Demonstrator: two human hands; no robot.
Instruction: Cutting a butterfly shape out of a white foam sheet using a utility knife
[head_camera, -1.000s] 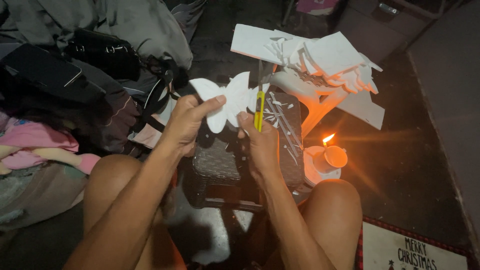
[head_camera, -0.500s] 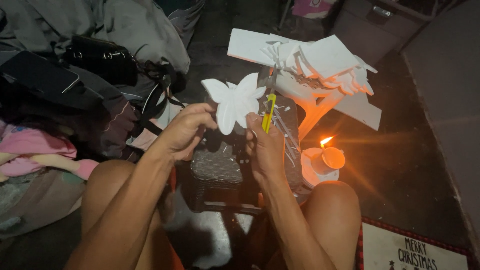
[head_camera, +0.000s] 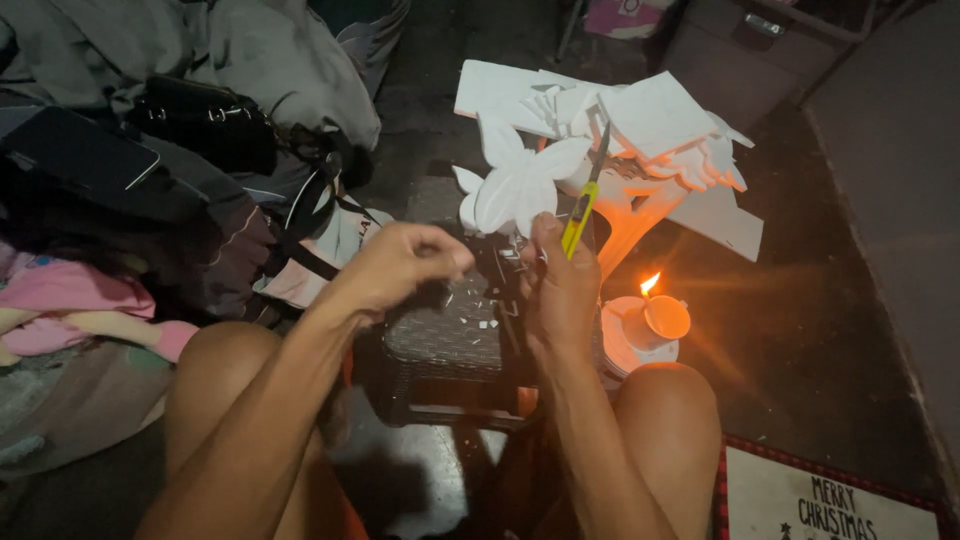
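Right hand (head_camera: 560, 290) fingers grasping yellow cutter (head_camera: 582, 208) and white cutout (head_camera: 520, 185), blade tilted up-right, left hand (head_camera: 395, 265) loosely clenched.

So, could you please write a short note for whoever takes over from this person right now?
Right hand: holds the yellow utility knife upright, and seems to hold the white butterfly-shaped foam cutout too.
Left hand: loosely curled, off the cutout, holding nothing visible.
Below: a dark woven stool with white scraps on it. A lit candle burns right of the hand; a stack of white foam sheets lies behind.
Done: butterfly outline cut free.
Left: cannot tell what trimming remains.
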